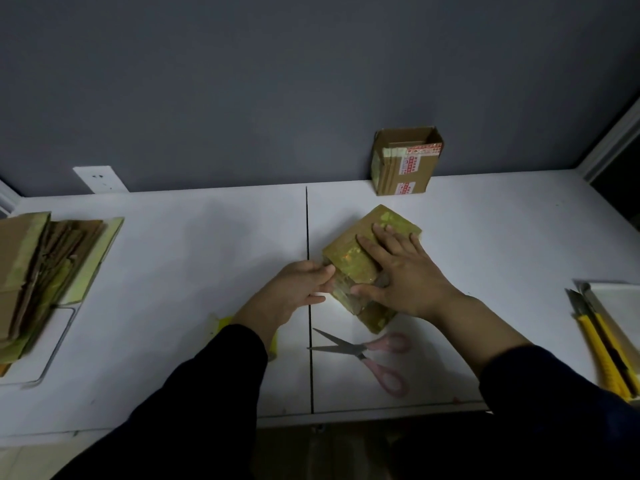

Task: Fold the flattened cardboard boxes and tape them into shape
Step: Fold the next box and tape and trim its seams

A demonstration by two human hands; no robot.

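Observation:
A small cardboard box (349,261) wrapped in shiny yellowish tape lies on the white table (173,244), right of the centre seam. My right hand (401,268) presses flat on its top, fingers spread. My left hand (298,289) pinches the box's left edge with thumb and fingers. A stack of flattened cardboard boxes (38,275) lies at the table's left edge. A yellow tape roll (225,323) shows partly behind my left sleeve.
Pink-handled scissors (367,351) lie open near the front edge, just below the box. An upright open carton (405,161) stands against the grey wall. Yellow utility knives (602,344) and a white tray (620,299) sit at the far right. A wall socket (100,178) is back left.

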